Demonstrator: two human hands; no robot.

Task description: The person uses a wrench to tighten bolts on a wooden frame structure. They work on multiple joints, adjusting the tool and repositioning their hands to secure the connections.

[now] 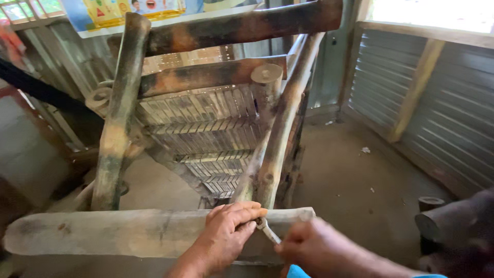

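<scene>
Corrugated metal walls (453,118) and a dirt floor (355,180) surround a rough wooden frame (206,77).

At 6 o'clock, the left hand (226,239) grips the pale front rail (128,231), fingers curled over its top; at 5 o'clock, the right hand (314,249) closes around a thin pale strip (268,231) stretched between both hands.

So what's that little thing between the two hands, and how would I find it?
Find the wooden chair frame, then the pale rail across its near side. At the rail's right end, the left hand and right hand hold a thin whitish strip, far slimmer than any pole.
</scene>
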